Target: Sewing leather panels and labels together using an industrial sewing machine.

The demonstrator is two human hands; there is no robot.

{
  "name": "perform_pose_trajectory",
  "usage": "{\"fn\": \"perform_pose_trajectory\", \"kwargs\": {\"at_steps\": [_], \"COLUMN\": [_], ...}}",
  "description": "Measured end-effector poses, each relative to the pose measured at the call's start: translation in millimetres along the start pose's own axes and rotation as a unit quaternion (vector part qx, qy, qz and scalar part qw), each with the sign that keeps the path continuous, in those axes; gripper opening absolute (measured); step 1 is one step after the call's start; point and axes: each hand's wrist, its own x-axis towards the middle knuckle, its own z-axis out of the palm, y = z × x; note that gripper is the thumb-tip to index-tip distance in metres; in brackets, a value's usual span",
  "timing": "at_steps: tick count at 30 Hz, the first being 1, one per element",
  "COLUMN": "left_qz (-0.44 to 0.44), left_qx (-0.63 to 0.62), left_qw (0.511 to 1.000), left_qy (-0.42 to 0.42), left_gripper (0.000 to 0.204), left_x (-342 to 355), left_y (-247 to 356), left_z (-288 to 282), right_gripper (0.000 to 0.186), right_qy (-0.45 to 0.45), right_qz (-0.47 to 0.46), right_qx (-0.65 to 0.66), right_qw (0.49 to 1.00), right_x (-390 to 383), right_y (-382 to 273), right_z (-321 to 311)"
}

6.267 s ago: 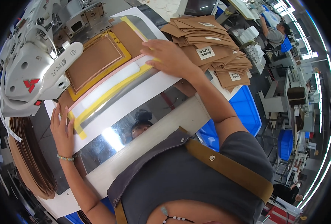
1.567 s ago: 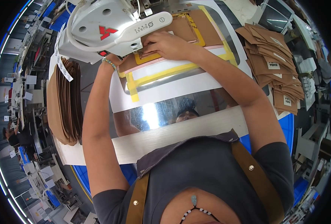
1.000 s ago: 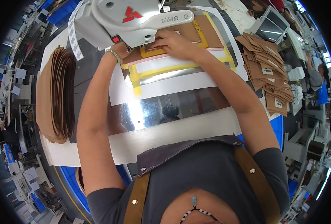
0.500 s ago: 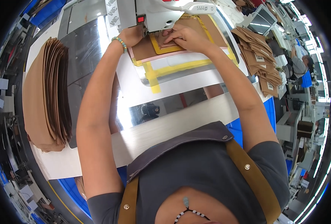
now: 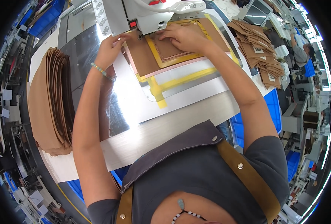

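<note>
A white-grey sewing machine head [image 5: 145, 18] stands over a flat template holding a brown panel [image 5: 141, 56]. A yellow-edged frame [image 5: 154, 56] lies on the panel around a smaller brown piece [image 5: 169, 50]. My right hand [image 5: 184, 38] rests over that piece, to the right of the needle area, its fingers loosely bent and nothing visible in them. Beside the machine's left side, at the panel's left edge, my left hand [image 5: 111, 48] has its thumb and fingers slightly apart. I see nothing held in it.
A tall stack of brown pieces [image 5: 49, 100] stands at the left of the table. More brown pieces with white labels [image 5: 253, 48] are piled at the right. Yellow tape [image 5: 188, 80] runs along the template's near edge. Blue bins [image 5: 272, 108] sit below the table. A person [image 5: 302, 54] is farther right.
My left hand has drawn back leftward from beneath the machine head. My right hand has shifted slightly left in view, its fingers still over the framed piece. The whole view has moved a little.
</note>
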Motion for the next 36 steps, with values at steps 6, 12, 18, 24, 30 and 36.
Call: {"fn": "perform_pose_trajectory", "kwargs": {"at_steps": [6,12,18,24,30,36], "left_qz": [0.13,0.136,0.204,0.239,0.185,0.211], "left_qx": [0.146,0.152,0.187,0.323,0.443,0.442], "left_qw": [0.981,0.979,0.961,0.915,0.877,0.872], "left_qy": [0.018,0.026,-0.025,-0.028,-0.022,-0.014], "left_gripper": [0.024,0.02,0.024,0.035,0.047,0.048], "left_x": [-47,-83,-85,-50,-36,-34], "left_y": [9,45,83,93,82,86], "left_z": [-20,2,54,108,126,121], "right_gripper": [0.034,0.033,0.036,0.037,0.037,0.04], "right_qy": [0.016,0.009,0.022,0.017,0.076,0.044], "right_qz": [-0.077,-0.105,-0.059,-0.046,-0.044,-0.006], "right_qx": [-0.005,-0.011,0.008,-0.103,-0.171,-0.223], "right_qw": [0.997,0.994,0.998,0.993,0.981,0.974], "right_x": [-4,-8,-27,-75,-95,-89], "right_y": [8,7,34,68,78,69], "right_z": [6,8,-22,-36,-30,-27]}}
